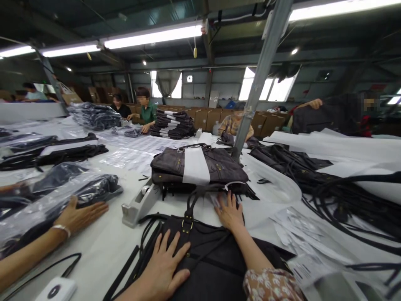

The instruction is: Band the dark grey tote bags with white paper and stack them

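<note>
A black bag point(216, 267) with long straps and a gold-coloured ring lies flat on the white table point(103, 234) before me. My left hand point(163, 265) rests palm down on its left part, fingers spread, holding nothing. Fingers apart, my right hand point(230, 211) lies at the bag's upper right edge, its fingertips near the bags beyond. Those dark folded bags point(166, 163) are stacked behind, wrapped by a white paper band point(196, 165).
A tape dispenser point(139, 205) stands left of the stack. Another person's hand point(79, 215) is beside plastic-wrapped bags point(97, 188) at left. A metal post point(258, 79) rises behind the stack. Dark straps point(328, 200) and bags lie at right; several people are farther back.
</note>
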Demonstrator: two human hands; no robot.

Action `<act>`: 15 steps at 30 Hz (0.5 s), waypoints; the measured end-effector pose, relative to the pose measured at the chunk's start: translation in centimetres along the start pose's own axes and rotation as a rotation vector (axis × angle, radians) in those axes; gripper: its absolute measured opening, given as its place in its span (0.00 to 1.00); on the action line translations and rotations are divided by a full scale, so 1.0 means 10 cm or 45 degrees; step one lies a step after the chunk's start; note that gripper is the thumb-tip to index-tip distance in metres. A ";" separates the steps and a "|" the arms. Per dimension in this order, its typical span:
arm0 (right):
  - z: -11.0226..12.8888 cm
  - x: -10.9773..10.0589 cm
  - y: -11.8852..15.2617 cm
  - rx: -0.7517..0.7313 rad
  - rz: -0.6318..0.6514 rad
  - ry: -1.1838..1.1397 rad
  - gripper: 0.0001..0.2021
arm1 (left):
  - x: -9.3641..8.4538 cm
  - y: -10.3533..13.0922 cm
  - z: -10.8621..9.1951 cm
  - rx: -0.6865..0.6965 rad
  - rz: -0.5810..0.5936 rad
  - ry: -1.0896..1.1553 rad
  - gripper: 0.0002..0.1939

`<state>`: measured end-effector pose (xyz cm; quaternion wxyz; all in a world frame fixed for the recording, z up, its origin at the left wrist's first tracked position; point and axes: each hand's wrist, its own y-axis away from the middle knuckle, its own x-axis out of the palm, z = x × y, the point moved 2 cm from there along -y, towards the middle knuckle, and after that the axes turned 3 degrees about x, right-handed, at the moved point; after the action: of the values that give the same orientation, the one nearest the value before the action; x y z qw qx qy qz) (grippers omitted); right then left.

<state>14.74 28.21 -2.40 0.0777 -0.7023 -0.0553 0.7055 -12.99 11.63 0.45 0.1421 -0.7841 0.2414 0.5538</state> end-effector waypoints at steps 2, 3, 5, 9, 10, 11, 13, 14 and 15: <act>-0.03 0.01 -0.09 -0.011 0.229 -0.077 0.28 | -0.04 0.00 0.00 -0.001 -0.005 0.023 0.32; -0.05 -0.02 -0.12 -0.019 0.317 -0.105 0.28 | -0.05 0.01 -0.01 0.001 -0.007 0.037 0.32; -0.07 -0.16 -0.14 -0.044 0.388 -0.143 0.26 | -0.08 0.02 -0.01 0.006 -0.020 0.064 0.32; -0.03 -0.56 0.14 -0.064 0.243 -0.206 0.24 | -0.05 0.03 -0.01 0.023 -0.120 0.110 0.31; 0.00 -0.65 0.27 -0.062 0.193 -0.212 0.23 | -0.05 0.03 -0.01 0.028 -0.174 0.140 0.30; 0.03 -0.73 0.41 -0.066 0.148 -0.228 0.23 | -0.07 0.03 -0.01 0.028 -0.247 0.188 0.28; 0.11 -0.87 0.70 -0.101 0.077 -0.342 0.22 | -0.17 0.09 0.06 -0.007 -0.461 0.315 0.23; 0.15 -0.92 0.83 -0.131 0.058 -0.438 0.22 | -0.25 0.14 0.12 -0.058 -0.595 0.382 0.21; 0.20 -0.97 0.94 -0.160 0.046 -0.554 0.21 | -0.33 0.23 0.21 -0.139 -0.731 0.446 0.19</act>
<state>12.42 17.20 5.37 0.0073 -0.5380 -0.1019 0.8368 -16.80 11.51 2.94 0.2065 -0.9098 0.0016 0.3601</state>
